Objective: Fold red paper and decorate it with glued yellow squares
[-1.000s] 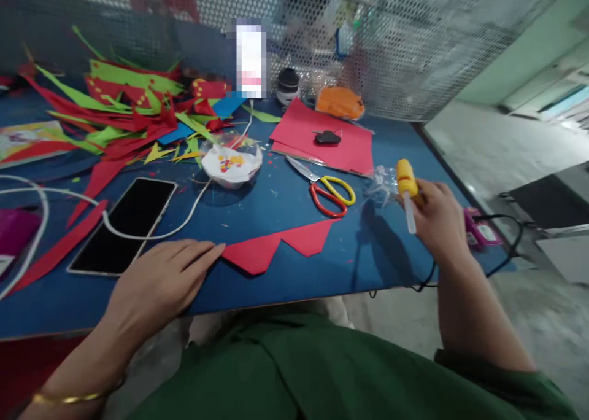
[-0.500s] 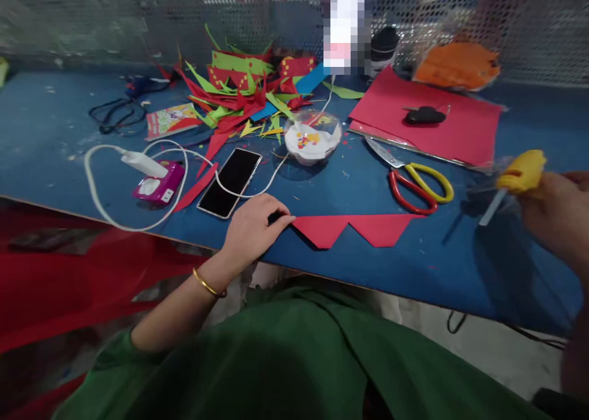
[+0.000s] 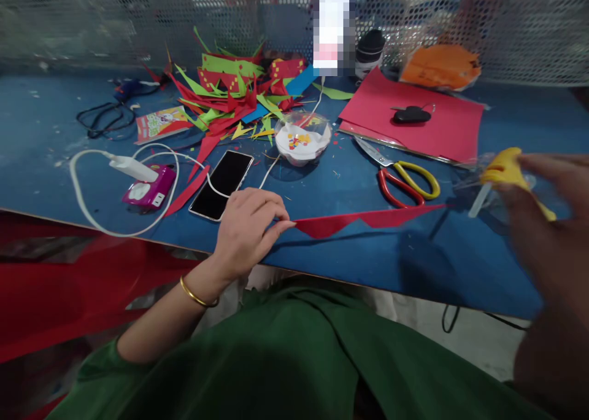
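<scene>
My left hand point(image 3: 251, 229) pinches the left end of a red paper strip point(image 3: 335, 225) between thumb and fingertips near the table's front edge. The strip has angled cut-outs along its lower side and is tilted, casting a shadow on the table. On the right, my right hand point(image 3: 543, 205) has its thumb and fingers around a yellow object point(image 3: 504, 167) with a pale stick poking out and clear plastic about it. Its exact kind is unclear. Scissors point(image 3: 405, 180) with one red and one yellow handle lie open between my hands, behind the strip.
Behind my left hand lie a phone point(image 3: 221, 185), a white cable point(image 3: 76, 180) and a purple plug adapter point(image 3: 150, 190). Farther back are paper scraps point(image 3: 230, 94), a clear bowl point(image 3: 304, 143) of small bits, red sheets point(image 3: 414, 134) with a black key fob point(image 3: 411, 115), and an orange packet point(image 3: 440, 67).
The red strip has tilted up and now looks narrower, its right end reaching farther right. My right hand with the yellow object looks closer in, and the whole view has shifted slightly.
</scene>
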### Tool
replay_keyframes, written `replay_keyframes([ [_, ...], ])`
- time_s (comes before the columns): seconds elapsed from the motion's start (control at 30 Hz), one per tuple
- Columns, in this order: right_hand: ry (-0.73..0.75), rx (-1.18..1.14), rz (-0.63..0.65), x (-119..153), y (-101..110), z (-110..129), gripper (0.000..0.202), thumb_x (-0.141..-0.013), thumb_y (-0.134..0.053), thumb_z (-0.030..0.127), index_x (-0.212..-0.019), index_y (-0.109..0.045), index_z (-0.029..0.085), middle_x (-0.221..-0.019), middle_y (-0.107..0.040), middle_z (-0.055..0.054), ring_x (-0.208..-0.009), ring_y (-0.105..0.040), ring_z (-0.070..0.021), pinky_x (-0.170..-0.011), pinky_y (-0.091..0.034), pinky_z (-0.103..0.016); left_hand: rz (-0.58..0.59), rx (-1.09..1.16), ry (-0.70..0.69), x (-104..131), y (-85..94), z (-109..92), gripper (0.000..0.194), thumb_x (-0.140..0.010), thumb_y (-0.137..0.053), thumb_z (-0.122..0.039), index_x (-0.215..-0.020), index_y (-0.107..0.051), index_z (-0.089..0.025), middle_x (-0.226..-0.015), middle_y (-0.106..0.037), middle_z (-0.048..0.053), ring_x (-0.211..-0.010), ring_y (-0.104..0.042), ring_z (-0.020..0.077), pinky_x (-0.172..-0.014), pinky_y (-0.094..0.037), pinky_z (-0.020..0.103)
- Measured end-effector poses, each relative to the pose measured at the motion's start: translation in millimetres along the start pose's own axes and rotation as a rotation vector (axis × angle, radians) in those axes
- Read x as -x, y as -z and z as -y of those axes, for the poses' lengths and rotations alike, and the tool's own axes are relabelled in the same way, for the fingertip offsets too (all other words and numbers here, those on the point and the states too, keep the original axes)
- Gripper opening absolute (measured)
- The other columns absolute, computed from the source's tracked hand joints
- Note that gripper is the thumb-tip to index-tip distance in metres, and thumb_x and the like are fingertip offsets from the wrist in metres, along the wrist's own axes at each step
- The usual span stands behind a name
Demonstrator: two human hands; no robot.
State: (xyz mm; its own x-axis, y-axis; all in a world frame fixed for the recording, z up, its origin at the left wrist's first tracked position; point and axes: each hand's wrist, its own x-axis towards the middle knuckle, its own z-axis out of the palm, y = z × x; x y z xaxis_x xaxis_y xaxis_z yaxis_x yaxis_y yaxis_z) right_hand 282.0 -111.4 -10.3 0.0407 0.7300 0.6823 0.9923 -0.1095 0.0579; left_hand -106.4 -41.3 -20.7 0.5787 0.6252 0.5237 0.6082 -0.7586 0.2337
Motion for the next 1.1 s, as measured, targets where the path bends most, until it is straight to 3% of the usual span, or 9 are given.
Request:
replay_keyframes([
  [0.1, 0.393, -0.332, 0.038, -1.2, 20.0, 79.1, 0.033, -0.092, -0.067, 0.039, -0.117, -0.068, 0.017, -0.109, -0.076, -0.012, -0.107, -0.070, -0.0257, -0.098, -0.047, -0.044, -0.201, -0.199, -0.264, -4.4, 10.5, -13.2, 0.006, -0.090, -0.070, -0.026, -0.086, -0.066, -0.023, -0.088, -0.074, 0.001, -0.084, -0.064, 0.0185, -0.083, -0.045, 0.036],
  [0.23, 0.503, -0.457, 0.055, 8.0, 18.8, 143.1, 0.014, -0.093, -0.066, 0.019, -0.106, -0.069, 0.021, -0.099, -0.079, 0.000, -0.105, -0.070, -0.0198, -0.113, -0.035, -0.046, -0.327, -0.308, -0.383, 0.0, 14.0, -23.4, 0.005, -0.088, -0.070, -0.022, -0.087, -0.068, -0.026, -0.086, -0.076, -0.004, -0.080, -0.066, 0.0157, -0.083, -0.046, 0.033],
  [0.33, 0.507, -0.446, -0.042, 18.6, 12.8, 150.4, 0.017, -0.091, -0.063, 0.009, -0.100, -0.069, 0.022, -0.091, -0.079, 0.003, -0.098, -0.071, -0.0169, -0.112, -0.035, -0.044, -0.342, -0.335, -0.379, 8.5, 13.0, -26.4, 0.007, -0.087, -0.071, -0.020, -0.092, -0.072, -0.026, -0.085, -0.078, -0.005, -0.079, -0.067, 0.0150, -0.090, -0.043, 0.034],
  [0.5, 0.533, -0.405, -0.134, 24.6, 18.4, 151.5, 0.014, -0.091, -0.063, 0.011, -0.098, -0.071, 0.020, -0.090, -0.080, 0.001, -0.093, -0.072, -0.0168, -0.104, -0.040, -0.042, -0.353, -0.325, -0.433, 14.7, 11.8, -28.9, 0.015, -0.089, -0.066, -0.017, -0.093, -0.074, -0.029, -0.090, -0.079, -0.009, -0.081, -0.068, 0.0138, -0.099, -0.036, 0.036],
  [0.7, 0.556, -0.349, -0.185, 25.9, 22.6, 158.2, 0.011, -0.089, -0.067, 0.011, -0.097, -0.072, 0.017, -0.089, -0.080, 0.000, -0.091, -0.074, -0.0172, -0.099, -0.042, -0.041, -0.384, -0.372, -0.481, 19.8, 10.5, -24.5, 0.016, -0.079, -0.081, -0.019, -0.088, -0.074, -0.031, -0.091, -0.079, -0.010, -0.080, -0.070, 0.0142, -0.099, -0.035, 0.039],
  [0.83, 0.511, -0.261, -0.269, 23.3, 19.0, 157.4, 0.011, -0.085, -0.072, 0.011, -0.092, -0.073, 0.019, -0.086, -0.080, 0.002, -0.089, -0.074, -0.0160, -0.097, -0.041, -0.039, -0.546, -0.208, -0.114, 32.4, 4.1, -33.2, 0.029, -0.070, -0.087, -0.043, -0.091, -0.075, -0.028, -0.081, -0.077, -0.001, -0.073, -0.068, 0.0184, -0.076, -0.049, 0.036],
  [0.9, 0.493, -0.231, -0.314, 20.8, 16.7, 158.2, 0.011, -0.085, -0.071, 0.011, -0.091, -0.072, 0.020, -0.083, -0.080, 0.003, -0.088, -0.074, -0.0155, -0.098, -0.040, -0.039, -0.614, 0.185, 0.283, 35.1, -1.6, -44.9, 0.010, -0.078, -0.081, -0.029, -0.075, -0.073, -0.024, -0.067, -0.070, -0.001, -0.062, -0.063, 0.0143, -0.061, -0.047, 0.029],
  [1.0, 0.500, -0.211, -0.365, 17.3, 13.4, 161.9, 0.013, -0.086, -0.069, 0.012, -0.092, -0.073, 0.023, -0.084, -0.080, 0.004, -0.088, -0.073, -0.0144, -0.097, -0.039, -0.037, -0.188, 0.830, 0.802, 27.8, -10.5, -63.7, 0.021, -0.084, -0.071, -0.033, -0.069, -0.075, -0.020, -0.057, -0.067, 0.001, -0.044, -0.052, 0.0097, -0.045, -0.039, 0.024],
  [1.1, 0.549, -0.206, -0.342, 17.0, 10.8, 165.6, 0.015, -0.087, -0.068, 0.015, -0.095, -0.074, 0.025, -0.090, -0.081, 0.003, -0.092, -0.073, -0.0147, -0.096, -0.037, -0.034, -0.071, 1.226, 1.104, 11.6, -16.6, -73.8, 0.035, -0.075, -0.076, -0.048, -0.065, -0.075, -0.015, -0.051, -0.063, 0.004, -0.039, -0.044, 0.0077, -0.039, -0.030, 0.022],
])
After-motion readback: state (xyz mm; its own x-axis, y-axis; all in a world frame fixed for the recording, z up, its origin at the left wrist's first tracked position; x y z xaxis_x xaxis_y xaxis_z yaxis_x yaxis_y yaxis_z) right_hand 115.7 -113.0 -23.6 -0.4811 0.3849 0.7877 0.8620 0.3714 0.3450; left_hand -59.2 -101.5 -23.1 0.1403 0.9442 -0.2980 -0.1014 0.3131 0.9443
